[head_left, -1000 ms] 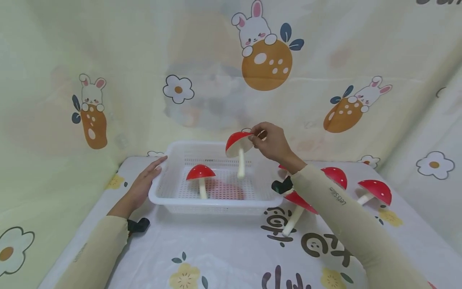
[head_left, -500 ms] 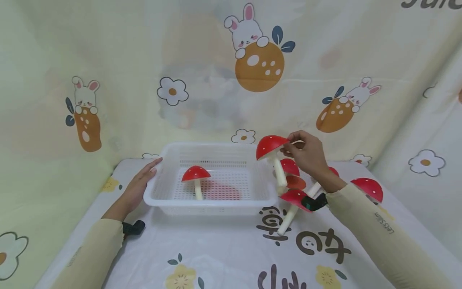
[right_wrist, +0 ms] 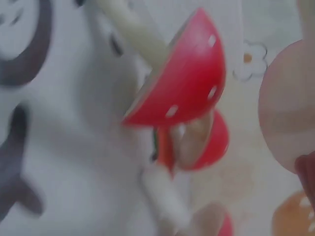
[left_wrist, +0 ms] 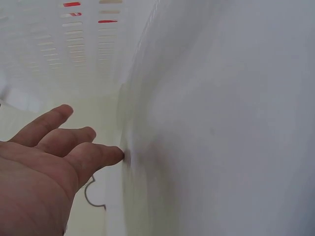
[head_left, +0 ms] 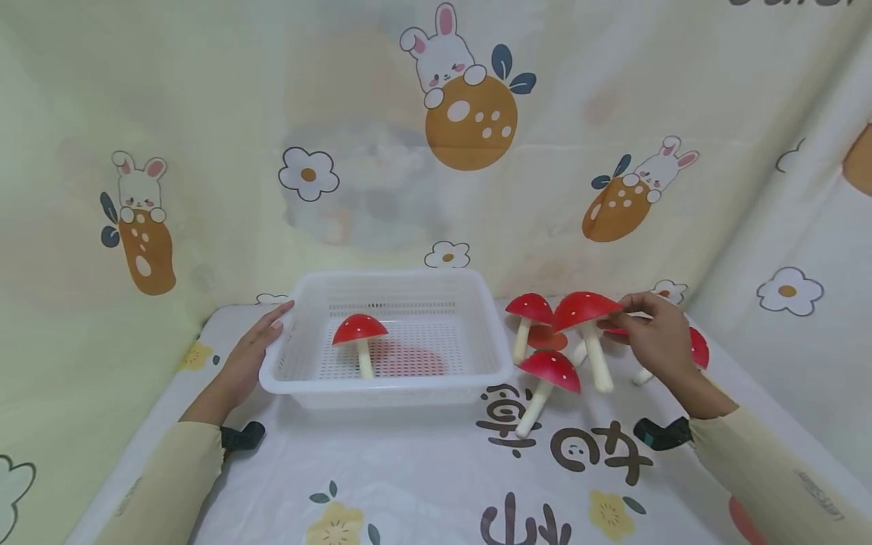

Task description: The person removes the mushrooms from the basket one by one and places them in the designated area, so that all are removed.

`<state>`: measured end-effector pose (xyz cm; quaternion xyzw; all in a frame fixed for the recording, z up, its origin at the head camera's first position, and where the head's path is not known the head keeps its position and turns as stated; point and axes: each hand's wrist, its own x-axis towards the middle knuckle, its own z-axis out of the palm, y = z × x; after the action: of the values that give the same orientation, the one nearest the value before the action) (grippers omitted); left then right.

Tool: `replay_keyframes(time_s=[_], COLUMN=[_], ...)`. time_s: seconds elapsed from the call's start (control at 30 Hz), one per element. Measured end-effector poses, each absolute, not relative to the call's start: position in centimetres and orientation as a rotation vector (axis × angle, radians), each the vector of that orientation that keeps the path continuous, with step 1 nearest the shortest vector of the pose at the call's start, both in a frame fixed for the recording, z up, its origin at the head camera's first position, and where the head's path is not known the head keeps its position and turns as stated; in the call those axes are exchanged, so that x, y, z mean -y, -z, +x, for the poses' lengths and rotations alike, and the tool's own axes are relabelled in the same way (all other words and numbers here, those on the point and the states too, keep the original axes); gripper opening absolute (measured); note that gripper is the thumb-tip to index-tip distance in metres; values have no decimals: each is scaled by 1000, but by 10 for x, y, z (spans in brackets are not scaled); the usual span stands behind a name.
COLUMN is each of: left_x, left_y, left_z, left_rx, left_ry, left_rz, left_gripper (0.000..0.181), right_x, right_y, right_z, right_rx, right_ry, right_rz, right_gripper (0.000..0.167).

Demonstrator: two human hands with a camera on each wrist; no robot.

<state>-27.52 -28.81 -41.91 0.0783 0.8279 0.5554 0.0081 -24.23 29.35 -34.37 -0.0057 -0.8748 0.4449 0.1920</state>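
My right hand (head_left: pixel 659 342) pinches the cap edge of a toy mushroom (head_left: pixel 584 307), red with white dots and a pale stem. It hangs stem down among other mushrooms right of the basket; I cannot tell whether its stem touches the table. My left hand (head_left: pixel 247 356) rests against the left rim of a white plastic basket (head_left: pixel 402 383), fingers fairly straight. In the left wrist view, a fingertip of the left hand (left_wrist: pixel 44 167) touches the basket wall (left_wrist: pixel 211 128). One mushroom (head_left: pixel 359 328) stands inside the basket, slightly tilted.
Right of the basket lie a mushroom (head_left: pixel 529 309) near its rim, a tilted mushroom (head_left: pixel 553 370) in front, and a mushroom (head_left: pixel 699 348) partly behind the right hand. The printed tablecloth (head_left: pixel 409 469) spreads in front; a patterned curtain (head_left: pixel 368 91) hangs behind.
My right hand has carried the mushroom from above the basket rightward and down to the other mushrooms. The left hand keeps its place on the basket. The head view has shifted slightly.
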Motion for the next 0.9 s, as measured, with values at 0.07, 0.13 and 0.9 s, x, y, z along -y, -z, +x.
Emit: replay_keyframes(time_s=[0.07, 0.13, 0.9], left_x=[290, 291, 291], left_y=[420, 419, 417], left_z=[-275, -275, -276], left_rx=[-2581, -2564, -2512], left_ry=[-1747, -1763, -1788], left_rz=[246, 241, 264], left_gripper=[55, 56, 56], right_x=[-305, -314, -343], right_y=[349, 354, 409], right_z=[-239, -236, -214], right_rx=[2470, 2502, 2741], right_ry=[-1251, -1264, -1156], right_rz=[-35, -62, -208], right_gripper=[33, 32, 34])
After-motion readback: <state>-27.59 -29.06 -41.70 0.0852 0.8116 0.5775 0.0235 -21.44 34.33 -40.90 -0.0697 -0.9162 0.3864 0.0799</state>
